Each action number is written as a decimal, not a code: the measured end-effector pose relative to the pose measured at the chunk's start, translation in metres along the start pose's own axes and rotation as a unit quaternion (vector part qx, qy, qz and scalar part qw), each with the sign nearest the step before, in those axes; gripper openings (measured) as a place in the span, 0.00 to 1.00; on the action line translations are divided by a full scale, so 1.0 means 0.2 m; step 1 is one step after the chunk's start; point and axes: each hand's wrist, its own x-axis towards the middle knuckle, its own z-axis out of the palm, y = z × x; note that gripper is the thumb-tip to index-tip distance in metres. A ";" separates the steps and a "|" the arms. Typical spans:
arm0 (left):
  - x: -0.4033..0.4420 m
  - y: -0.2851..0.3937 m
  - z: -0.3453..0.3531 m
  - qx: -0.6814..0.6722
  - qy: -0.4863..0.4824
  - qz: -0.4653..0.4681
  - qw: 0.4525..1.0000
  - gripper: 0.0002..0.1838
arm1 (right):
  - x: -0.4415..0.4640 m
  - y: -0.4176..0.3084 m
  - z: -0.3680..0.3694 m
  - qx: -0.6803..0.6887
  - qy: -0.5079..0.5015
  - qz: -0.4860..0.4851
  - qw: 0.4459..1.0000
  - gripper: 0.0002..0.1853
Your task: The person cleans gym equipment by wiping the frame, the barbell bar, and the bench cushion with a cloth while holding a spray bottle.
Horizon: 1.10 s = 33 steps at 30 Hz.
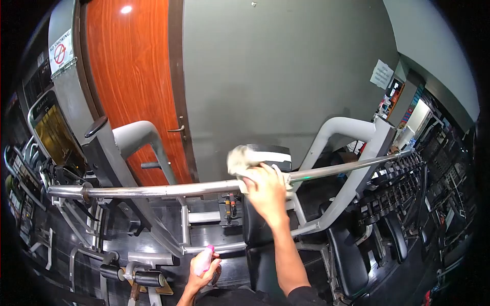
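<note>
My right hand (266, 193) is closed around a pale cloth (238, 161) that wraps over the middle of a long metal barbell (168, 191). Part of the cloth hangs loose to the upper left of the fingers. The bar lies across the uprights of a grey bench press rack (113, 153), with no plates visible on it. Lower down, my left hand (196, 275) grips a small pink bottle (204, 261), held upright and slightly tilted, apart from the bar.
Beneath the bar is a black padded bench (258, 224). A wooden door (130, 76) and a grey wall (286, 76) stand behind the rack. Rows of dumbbells (390, 191) fill the right side. Padded rollers (148, 278) are at lower left.
</note>
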 end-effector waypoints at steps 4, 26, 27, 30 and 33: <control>0.01 -0.02 0.06 0.021 0.011 0.030 0.999 0.08 | -0.03 0.05 0.06 0.027 0.015 -0.050 0.998 0.15; -0.06 -0.04 0.24 0.013 0.032 0.013 0.999 0.09 | -0.93 0.59 0.48 0.552 -0.094 0.435 0.705 0.20; -0.06 -0.02 0.24 0.004 0.027 0.000 1.000 0.10 | -0.92 0.57 0.47 0.553 -0.096 0.435 0.704 0.20; -0.04 -0.01 0.23 0.000 0.054 0.024 0.998 0.06 | -0.85 0.45 0.39 0.766 -0.052 0.405 0.496 0.24; -0.03 0.00 0.18 0.001 0.052 0.020 0.998 0.07 | -0.68 0.28 0.31 0.822 -0.008 0.375 0.430 0.27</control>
